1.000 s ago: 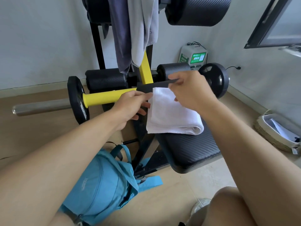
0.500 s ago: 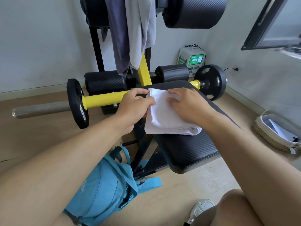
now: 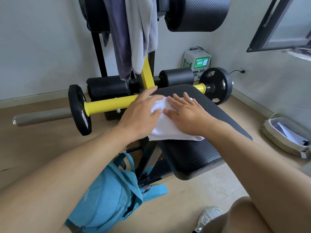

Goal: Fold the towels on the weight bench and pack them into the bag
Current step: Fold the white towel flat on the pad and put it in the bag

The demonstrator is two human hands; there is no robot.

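A folded white towel [image 3: 165,130] lies on the black padded weight bench [image 3: 193,152]. My left hand [image 3: 141,113] lies flat on its left part with fingers straight. Flat on the towel's right part presses my right hand [image 3: 186,113], fingers spread. Two more towels, a dark grey one [image 3: 117,39] and a light grey one [image 3: 139,31], hang from the upper frame of the machine. On the floor to the left below the bench stands a blue bag [image 3: 107,197].
A yellow bar [image 3: 109,106] with black weight plates [image 3: 80,110] crosses behind the bench. A woven basket [image 3: 284,137] with papers sits on the floor at right. A white device with a green screen [image 3: 196,63] stands by the wall. My knee and shoe show at bottom right.
Both hands let go of the towel's far edge after laying it over, and now lie flat on top of the folded towel.
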